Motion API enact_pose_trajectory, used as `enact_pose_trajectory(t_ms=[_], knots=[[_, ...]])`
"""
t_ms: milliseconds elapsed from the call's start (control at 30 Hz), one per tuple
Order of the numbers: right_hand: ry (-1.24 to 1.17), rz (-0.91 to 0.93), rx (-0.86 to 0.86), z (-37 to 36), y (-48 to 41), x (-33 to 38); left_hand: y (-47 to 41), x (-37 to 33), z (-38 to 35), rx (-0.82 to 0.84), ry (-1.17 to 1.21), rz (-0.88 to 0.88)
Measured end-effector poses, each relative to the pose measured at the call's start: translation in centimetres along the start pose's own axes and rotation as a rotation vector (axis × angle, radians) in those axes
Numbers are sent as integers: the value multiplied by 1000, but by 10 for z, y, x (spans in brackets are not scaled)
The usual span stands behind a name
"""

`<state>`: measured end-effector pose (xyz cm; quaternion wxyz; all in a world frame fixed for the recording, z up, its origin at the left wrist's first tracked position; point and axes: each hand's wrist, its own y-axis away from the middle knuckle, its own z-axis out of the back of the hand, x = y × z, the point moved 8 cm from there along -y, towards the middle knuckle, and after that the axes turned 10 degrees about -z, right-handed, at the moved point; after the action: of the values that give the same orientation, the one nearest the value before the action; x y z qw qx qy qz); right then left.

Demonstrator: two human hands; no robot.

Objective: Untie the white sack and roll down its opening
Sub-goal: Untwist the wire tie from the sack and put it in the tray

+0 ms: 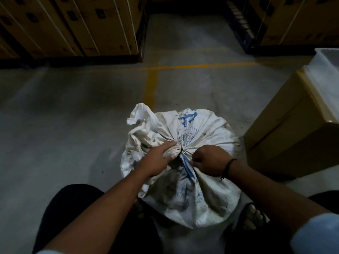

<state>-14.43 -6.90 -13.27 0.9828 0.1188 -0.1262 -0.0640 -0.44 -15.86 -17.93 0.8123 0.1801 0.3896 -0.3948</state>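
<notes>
A full white sack (205, 136) with blue print stands on the floor between my knees. Its top is gathered into a neck, bound by a dark tie (181, 151). The loose flap of the mouth (145, 123) spills to the left. My left hand (157, 158) grips the bunched neck just left of the tie. My right hand (209, 160), with a black band on the wrist, pinches the fabric just right of the tie, fingers curled in. The knot itself is too small and dark to read.
A tan cardboard box (286, 140) with a white plastic bin (328, 85) on top stands close at the right. Stacked cartons on pallets (73, 28) line the back left and back right. Yellow lines (152, 85) mark the grey concrete floor ahead. My sandalled foot (254, 217) is beside the sack.
</notes>
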Motion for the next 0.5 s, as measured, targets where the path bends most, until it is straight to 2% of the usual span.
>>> enact_pose_trajectory(t_ms=[100, 233, 300, 400, 500], knots=[[199, 149, 101, -22, 14, 40, 22, 5, -21, 68, -72, -127], [327, 179, 200, -28, 19, 45, 35, 13, -42, 108, -127, -208], [351, 210, 204, -25, 17, 44, 29, 15, -43, 57, -24, -202], [343, 193, 198, -27, 10, 52, 19, 24, -37, -17, 242, -67], [321, 223, 237, -35, 0, 76, 15, 28, -36, -32, 236, -90]])
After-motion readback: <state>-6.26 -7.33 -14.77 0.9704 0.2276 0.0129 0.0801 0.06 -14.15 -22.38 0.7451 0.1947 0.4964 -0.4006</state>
